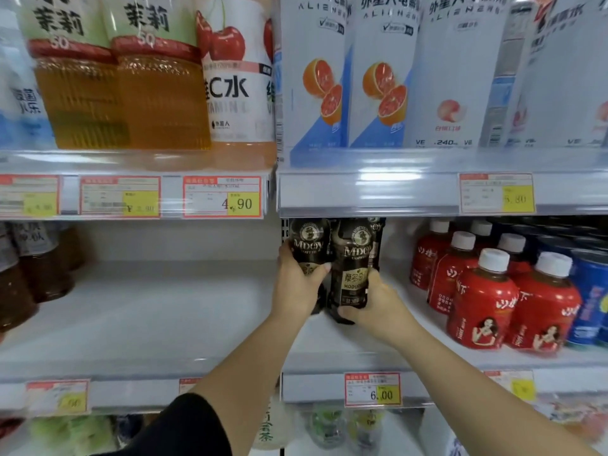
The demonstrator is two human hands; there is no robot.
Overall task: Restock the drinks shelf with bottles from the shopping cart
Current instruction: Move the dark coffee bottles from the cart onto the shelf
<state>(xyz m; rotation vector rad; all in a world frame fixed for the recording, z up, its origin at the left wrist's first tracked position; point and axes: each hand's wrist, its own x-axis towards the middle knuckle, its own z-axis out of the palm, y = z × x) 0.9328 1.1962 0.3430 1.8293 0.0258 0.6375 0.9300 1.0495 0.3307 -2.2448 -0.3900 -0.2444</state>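
On the middle shelf [345, 343], just right of frame centre in the head view, two dark coffee bottles stand side by side under the upper shelf's rail; the left hand [297, 284] wraps around the left coffee bottle [309, 245], thumb across its label; the right hand [375, 307] grips the right coffee bottle [353, 258] low on its body, fingers curled under its base, so that it is tilted slightly and just off the shelf; at three o'clock from them stand red bottles [483, 301] with white caps, near but apart; at nine o'clock the shelf is bare white, with brown tea bottles [19, 281] at the far edge; at six o'clock a price tag [373, 390] reads 6.00.
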